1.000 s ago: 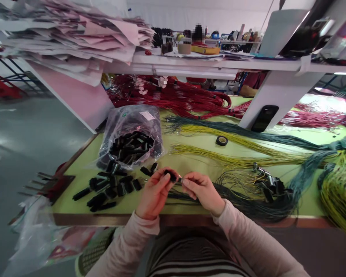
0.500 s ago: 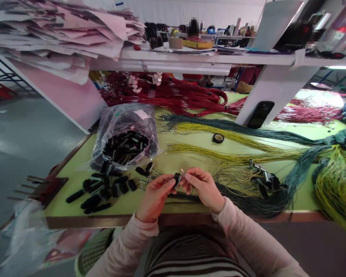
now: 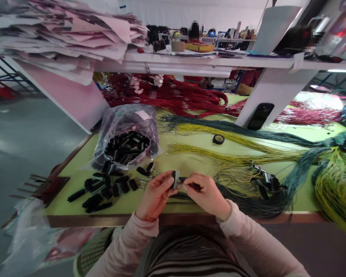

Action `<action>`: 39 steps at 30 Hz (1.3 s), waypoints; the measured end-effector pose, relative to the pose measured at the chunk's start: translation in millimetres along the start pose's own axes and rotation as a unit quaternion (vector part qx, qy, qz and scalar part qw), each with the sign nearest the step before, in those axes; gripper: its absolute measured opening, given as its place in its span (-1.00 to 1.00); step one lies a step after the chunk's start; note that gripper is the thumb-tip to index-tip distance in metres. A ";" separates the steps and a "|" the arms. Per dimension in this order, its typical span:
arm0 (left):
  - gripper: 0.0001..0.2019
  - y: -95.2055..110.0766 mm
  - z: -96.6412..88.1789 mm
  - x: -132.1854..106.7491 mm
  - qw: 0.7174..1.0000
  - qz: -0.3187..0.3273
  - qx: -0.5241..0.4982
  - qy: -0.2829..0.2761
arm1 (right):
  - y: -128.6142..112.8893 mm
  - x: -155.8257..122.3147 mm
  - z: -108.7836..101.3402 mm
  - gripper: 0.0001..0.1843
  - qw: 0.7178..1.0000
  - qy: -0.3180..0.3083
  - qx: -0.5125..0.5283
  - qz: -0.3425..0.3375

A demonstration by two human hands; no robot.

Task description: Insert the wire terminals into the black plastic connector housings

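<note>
Connector (image 3: 176, 179) partly hidden by left hand (image 3: 154, 194).

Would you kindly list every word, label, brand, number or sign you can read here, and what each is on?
No text can be read.
Label on the bag: too small and blurred.
Green mark on the bag: too small.
Papers: any print is illegible.

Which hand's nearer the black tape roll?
Right. The right hand is on the wearer's side of the black tape roll, slightly left; the left hand, same side, farther left.
</note>
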State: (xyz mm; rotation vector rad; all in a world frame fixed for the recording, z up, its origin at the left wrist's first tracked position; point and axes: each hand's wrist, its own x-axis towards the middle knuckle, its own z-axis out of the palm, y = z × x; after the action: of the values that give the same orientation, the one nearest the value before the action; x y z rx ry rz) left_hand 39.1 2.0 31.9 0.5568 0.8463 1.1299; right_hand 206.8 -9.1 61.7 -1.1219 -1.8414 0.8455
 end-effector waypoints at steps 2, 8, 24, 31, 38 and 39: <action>-0.69 0.0 0.5 -0.2 1.000 0.005 0.004 0.000 | 0.4 0.7 0.4 -0.83 1.000 -0.001 -0.005 -0.001; -0.69 -1.6 2.7 -1.2 0.996 0.073 0.044 0.015 | 1.4 1.8 0.7 -0.85 1.000 -0.013 -0.022 -0.002; -0.70 -5.4 7.6 -3.0 0.981 0.149 0.098 0.079 | 8.5 5.7 8.3 -0.79 0.984 -0.004 -0.128 -0.121; -0.72 -13.4 7.7 -4.1 0.968 0.184 0.143 0.088 | 13.1 7.6 10.6 -0.80 0.988 -0.013 -0.104 -0.116; -0.74 -6.8 13.4 -2.3 0.982 0.170 0.053 0.062 | 8.1 8.8 3.4 -0.81 0.994 -0.016 -0.057 -0.088; -0.73 -6.2 14.6 -2.7 0.983 0.164 0.048 0.061 | 7.3 8.8 2.9 -0.81 0.994 -0.012 -0.058 -0.091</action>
State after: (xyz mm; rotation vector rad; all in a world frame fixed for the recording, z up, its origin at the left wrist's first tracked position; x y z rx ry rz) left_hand 53.9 -2.3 36.5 0.7315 0.9394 1.4409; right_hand 204.5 1.3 56.7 -0.9994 -2.0004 0.6578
